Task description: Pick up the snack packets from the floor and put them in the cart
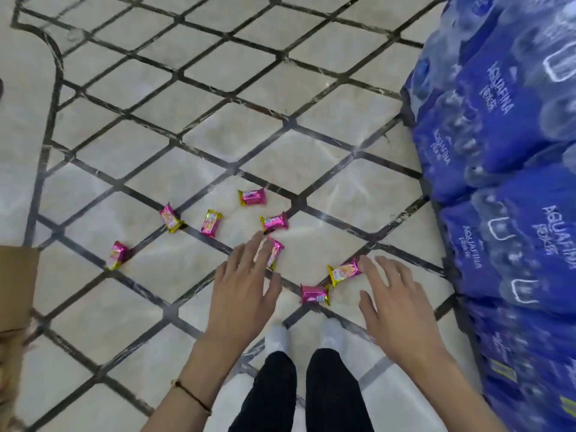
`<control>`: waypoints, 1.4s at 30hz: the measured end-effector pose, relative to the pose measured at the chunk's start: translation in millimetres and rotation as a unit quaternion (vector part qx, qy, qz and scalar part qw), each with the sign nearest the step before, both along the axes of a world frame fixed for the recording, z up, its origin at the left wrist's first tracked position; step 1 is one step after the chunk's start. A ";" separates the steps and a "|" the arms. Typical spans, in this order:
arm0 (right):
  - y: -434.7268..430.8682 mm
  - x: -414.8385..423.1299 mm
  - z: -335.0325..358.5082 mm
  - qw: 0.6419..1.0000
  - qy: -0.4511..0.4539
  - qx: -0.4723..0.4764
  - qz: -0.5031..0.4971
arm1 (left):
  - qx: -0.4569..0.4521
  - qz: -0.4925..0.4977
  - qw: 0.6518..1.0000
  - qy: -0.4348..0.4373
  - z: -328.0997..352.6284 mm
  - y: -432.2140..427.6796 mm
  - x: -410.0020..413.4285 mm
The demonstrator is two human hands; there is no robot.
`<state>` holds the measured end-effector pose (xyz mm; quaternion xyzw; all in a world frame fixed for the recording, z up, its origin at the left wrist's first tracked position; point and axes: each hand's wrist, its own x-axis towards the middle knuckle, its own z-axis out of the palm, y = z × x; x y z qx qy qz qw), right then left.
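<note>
Head view shows both my hands open, fingers spread, holding nothing: my left hand (246,282) is nearest a snack packet (275,254) lying on the floor (162,269) with its long side pointing away from me, and my right hand (392,294) is beside the end of a slanted packet (344,271).

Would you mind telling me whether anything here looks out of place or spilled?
Yes. Eight small pink-and-gold foil snack packets lie strewn at random angles across the beige tiled floor, loose beside the stacked blue water-bottle packs.
</note>
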<state>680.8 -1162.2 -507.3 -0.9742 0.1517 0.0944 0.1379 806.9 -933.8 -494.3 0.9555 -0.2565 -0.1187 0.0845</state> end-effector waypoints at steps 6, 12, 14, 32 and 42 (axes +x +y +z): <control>-17.9 27.7 -177.6 1.000 0.021 0.009 0.011 | 0.034 -0.028 0.998 0.044 -188.3 -13.1 33.6; -8.6 26.5 -380.5 0.997 0.067 0.002 0.029 | 0.057 -0.048 0.995 0.066 -391.4 1.5 33.1; -3.8 21.0 -439.7 0.995 0.095 -0.001 0.038 | 0.063 -0.051 0.994 0.067 -451.5 9.1 34.7; -26.5 36.0 -686.9 0.968 0.165 -0.119 0.146 | 0.137 0.024 0.990 0.007 -712.8 29.0 113.8; -23.9 36.6 -690.2 0.977 0.143 -0.125 0.093 | 0.087 0.053 0.995 0.001 -717.8 25.9 107.4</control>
